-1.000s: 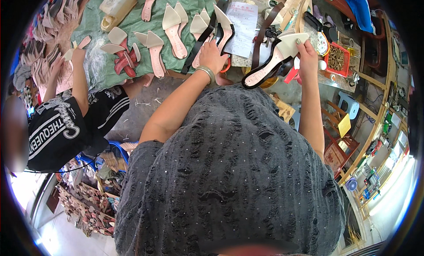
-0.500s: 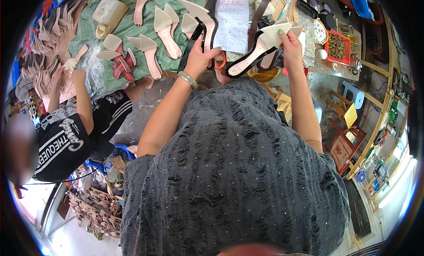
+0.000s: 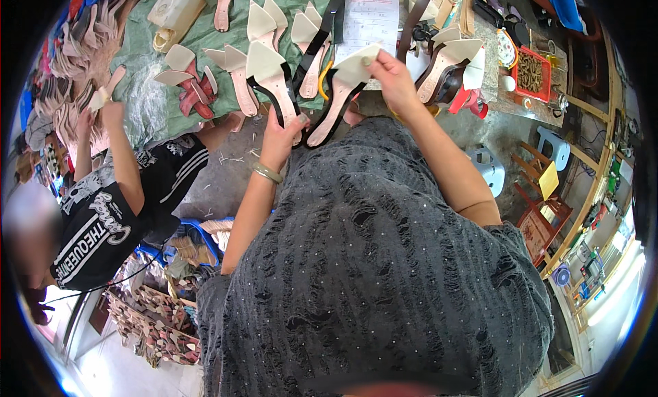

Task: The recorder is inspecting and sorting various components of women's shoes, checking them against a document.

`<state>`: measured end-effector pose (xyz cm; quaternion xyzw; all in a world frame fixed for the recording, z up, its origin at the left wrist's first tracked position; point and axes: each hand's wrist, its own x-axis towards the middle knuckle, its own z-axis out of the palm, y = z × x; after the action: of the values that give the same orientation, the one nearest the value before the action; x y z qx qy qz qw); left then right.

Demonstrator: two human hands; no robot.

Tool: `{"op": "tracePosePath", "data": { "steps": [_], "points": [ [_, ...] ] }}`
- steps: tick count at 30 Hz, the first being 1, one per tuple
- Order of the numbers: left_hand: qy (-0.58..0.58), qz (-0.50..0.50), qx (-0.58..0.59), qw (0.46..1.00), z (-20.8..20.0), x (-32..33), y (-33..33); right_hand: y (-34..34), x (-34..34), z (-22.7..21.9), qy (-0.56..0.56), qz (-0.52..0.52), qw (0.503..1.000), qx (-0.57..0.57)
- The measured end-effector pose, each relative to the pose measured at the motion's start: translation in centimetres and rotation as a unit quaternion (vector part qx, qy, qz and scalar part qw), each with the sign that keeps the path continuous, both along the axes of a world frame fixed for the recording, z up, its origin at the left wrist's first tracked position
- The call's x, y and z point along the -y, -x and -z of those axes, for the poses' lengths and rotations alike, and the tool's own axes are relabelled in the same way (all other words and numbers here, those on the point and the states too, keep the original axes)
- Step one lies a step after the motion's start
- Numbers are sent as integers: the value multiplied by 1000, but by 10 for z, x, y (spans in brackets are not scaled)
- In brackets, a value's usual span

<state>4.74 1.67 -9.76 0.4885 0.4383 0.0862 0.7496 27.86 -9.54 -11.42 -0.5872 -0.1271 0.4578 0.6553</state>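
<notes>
My left hand [image 3: 279,138] grips the narrow heel end of a pink shoe insole [image 3: 270,73], which has a black edge and a pale pointed toe flap. With its fingers pinched on the pale toe, my right hand [image 3: 392,80] holds a matching black-edged insole [image 3: 338,102] at a slant. The two heel ends lie close together in front of my body. Behind them, a black strip [image 3: 317,49] crosses a pink insole on the table. More black-edged insoles [image 3: 439,69] are stacked right of my right hand.
A green sheet [image 3: 147,116] carries several insoles, red pieces [image 3: 195,99] and a cream plastic container [image 3: 176,15]. A paper sheet [image 3: 370,27] lies at the back. An orange-red basket [image 3: 533,73] stands right. A co-worker [image 3: 103,205] at left handles a pale piece.
Both my hands have moved left. The left insole has come nearer my body; the right one has left the stack and now stands beside it, turned more upright.
</notes>
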Motion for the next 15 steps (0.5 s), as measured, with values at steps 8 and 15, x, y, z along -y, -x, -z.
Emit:
{"op": "tracePosePath", "data": {
  "steps": [8, 15],
  "points": [
    [0, -24, -17, 1000, 10, 12, 46, 57, -30, 18, 44, -46, 994, -88],
    [13, -85, -26, 996, 15, 8, 95, 87, -33, 41, 120, -129, 979, -104]
  ]
}}
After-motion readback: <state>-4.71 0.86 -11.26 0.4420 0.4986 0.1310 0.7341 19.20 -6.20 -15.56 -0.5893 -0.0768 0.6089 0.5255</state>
